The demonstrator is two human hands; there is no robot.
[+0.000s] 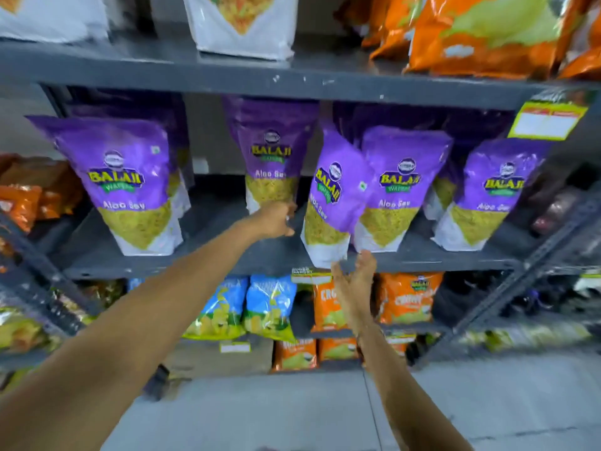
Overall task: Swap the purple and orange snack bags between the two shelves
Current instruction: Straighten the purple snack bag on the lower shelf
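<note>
Several purple snack bags stand on the middle shelf [227, 255]. My left hand [276, 220] reaches in at the foot of one purple bag [271, 164]. Its fingers are curled there, and I cannot tell whether they grip the bag. Just to the right, another purple bag [335, 196] leans tilted over the shelf's front edge. My right hand [354, 281] is open right under its white bottom, fingertips touching or almost touching it. Orange snack bags [481, 34] lie on the top shelf [162, 66] at the right.
White bags [242, 24] stand on the top shelf, left and middle. Below the middle shelf are blue bags [270, 307] and smaller orange bags [409, 297]. A yellow price tag [549, 118] hangs at the right. More racks stand on both sides, with grey floor [260, 411] below.
</note>
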